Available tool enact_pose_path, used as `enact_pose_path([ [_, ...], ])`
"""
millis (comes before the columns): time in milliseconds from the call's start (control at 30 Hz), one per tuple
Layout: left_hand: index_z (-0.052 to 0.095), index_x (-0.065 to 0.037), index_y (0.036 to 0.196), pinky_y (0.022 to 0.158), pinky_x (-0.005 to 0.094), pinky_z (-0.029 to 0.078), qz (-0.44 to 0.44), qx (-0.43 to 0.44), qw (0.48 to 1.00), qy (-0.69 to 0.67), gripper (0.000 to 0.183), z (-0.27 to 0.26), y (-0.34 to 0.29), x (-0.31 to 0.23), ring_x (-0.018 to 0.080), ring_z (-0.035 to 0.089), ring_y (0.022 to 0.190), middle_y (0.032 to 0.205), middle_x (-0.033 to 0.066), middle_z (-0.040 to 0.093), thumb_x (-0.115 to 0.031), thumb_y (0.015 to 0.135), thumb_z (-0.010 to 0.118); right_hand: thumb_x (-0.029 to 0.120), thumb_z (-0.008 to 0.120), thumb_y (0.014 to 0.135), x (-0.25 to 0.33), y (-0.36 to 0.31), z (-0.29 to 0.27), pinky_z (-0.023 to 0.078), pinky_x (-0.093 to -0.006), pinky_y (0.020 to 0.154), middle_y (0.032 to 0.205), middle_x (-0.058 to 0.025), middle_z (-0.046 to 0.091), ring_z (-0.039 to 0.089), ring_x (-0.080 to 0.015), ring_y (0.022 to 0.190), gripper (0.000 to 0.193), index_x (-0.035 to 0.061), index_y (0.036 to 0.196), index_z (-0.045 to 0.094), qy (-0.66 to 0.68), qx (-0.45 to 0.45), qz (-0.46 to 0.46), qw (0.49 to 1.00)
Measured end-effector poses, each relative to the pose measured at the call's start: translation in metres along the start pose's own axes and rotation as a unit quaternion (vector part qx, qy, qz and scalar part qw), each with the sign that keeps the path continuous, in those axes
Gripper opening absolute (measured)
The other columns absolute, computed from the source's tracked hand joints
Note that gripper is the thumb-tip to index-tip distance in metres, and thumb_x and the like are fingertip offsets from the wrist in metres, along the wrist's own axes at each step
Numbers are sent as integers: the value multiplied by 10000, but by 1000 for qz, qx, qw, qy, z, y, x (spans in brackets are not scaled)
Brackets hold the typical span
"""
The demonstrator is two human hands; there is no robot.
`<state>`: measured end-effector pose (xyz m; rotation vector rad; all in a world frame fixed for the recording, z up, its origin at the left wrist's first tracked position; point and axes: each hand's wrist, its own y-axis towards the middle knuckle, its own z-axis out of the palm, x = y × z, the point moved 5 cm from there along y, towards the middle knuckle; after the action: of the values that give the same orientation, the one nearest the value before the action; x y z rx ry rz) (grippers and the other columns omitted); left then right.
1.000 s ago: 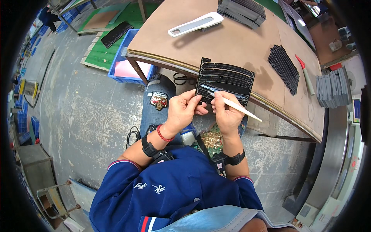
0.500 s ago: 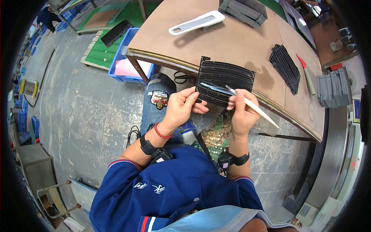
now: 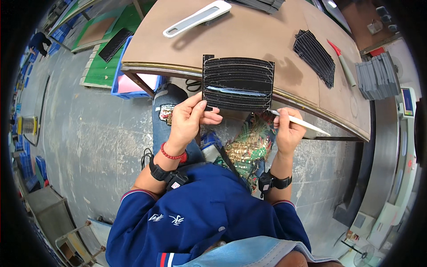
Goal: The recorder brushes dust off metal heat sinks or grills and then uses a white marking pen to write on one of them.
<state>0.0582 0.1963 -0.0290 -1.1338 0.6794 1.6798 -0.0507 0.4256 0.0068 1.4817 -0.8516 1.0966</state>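
Note:
My left hand point(image 3: 189, 118) pinches the lower left corner of a black panel point(image 3: 238, 75) crossed by rows of stitching. A pale blue shiny streak runs across the panel's middle. In my right hand point(image 3: 288, 131) is a slim white-handled tool point(image 3: 309, 125) with a narrow metal tip, gripped like a pen. Its tip sits at the panel's lower right corner; whether it touches, I cannot tell. The panel is held over the near edge of the table point(image 3: 155, 40).
On the table lie a white-and-grey brush point(image 3: 195, 18), fanned black strips point(image 3: 316, 58), a dark stack point(image 3: 262, 4) and a red-tipped stick-like tool point(image 3: 344, 64). Grey pieces point(image 3: 378, 75) stand stacked at the right. A blue crate point(image 3: 120, 84) and black-handled scissors point(image 3: 192, 85) are at the table's left.
The white-handled tool has moved from the panel's middle to its lower right corner, with my right hand shifting down and right. The panel now faces me more squarely. The whole view has shifted.

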Motion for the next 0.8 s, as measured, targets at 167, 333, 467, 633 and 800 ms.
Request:
enact_pose_path([
  [167, 467, 73, 1298, 647, 282, 601, -1, -2, 1000, -1, 343, 0, -1, 0, 220, 697, 735, 930, 180, 660, -53, 987, 396, 84, 586, 927, -2, 5, 7, 384, -182, 491, 663, -13, 573, 479, -46, 546, 101, -2, 881, 610, -43, 35, -43, 998],
  [333, 474, 76, 1288, 646, 281, 600, 0, -6, 1000, 2, 338, 0, -1, -1, 217, 697, 729, 923, 177, 661, -66, 988, 407, 73, 622, 901, -5, 8, 11, 407, -198, 537, 657, -13, 581, 518, -55, 594, 97, -7, 846, 621, -59, 45, -22, 997],
  [467, 480, 77, 1279, 643, 283, 600, 6, -12, 1000, -7, 332, -1, -1, -1, 218, 697, 729, 917, 175, 661, -75, 992, 409, 79, 626, 900, -4, 9, 13, 405, -194, 530, 657, -12, 586, 518, -53, 587, 100, -6, 848, 623, -61, 43, -22, 997],
  [633, 485, 73, 1275, 644, 286, 600, 13, -13, 1000, -2, 329, -1, -1, -2, 220, 697, 728, 912, 175, 662, -84, 995, 412, 85, 627, 901, -4, 11, 15, 400, -189, 527, 655, -9, 589, 516, -50, 584, 102, -3, 849, 626, -58, 39, -22, 997],
  [800, 484, 56, 1289, 657, 291, 601, 10, -16, 1000, 1, 333, -2, -1, -3, 222, 697, 738, 929, 182, 659, -73, 993, 404, 93, 625, 906, -6, 10, 16, 394, -186, 524, 661, -2, 585, 512, -47, 585, 107, -5, 862, 624, -28, 32, -25, 999],
])
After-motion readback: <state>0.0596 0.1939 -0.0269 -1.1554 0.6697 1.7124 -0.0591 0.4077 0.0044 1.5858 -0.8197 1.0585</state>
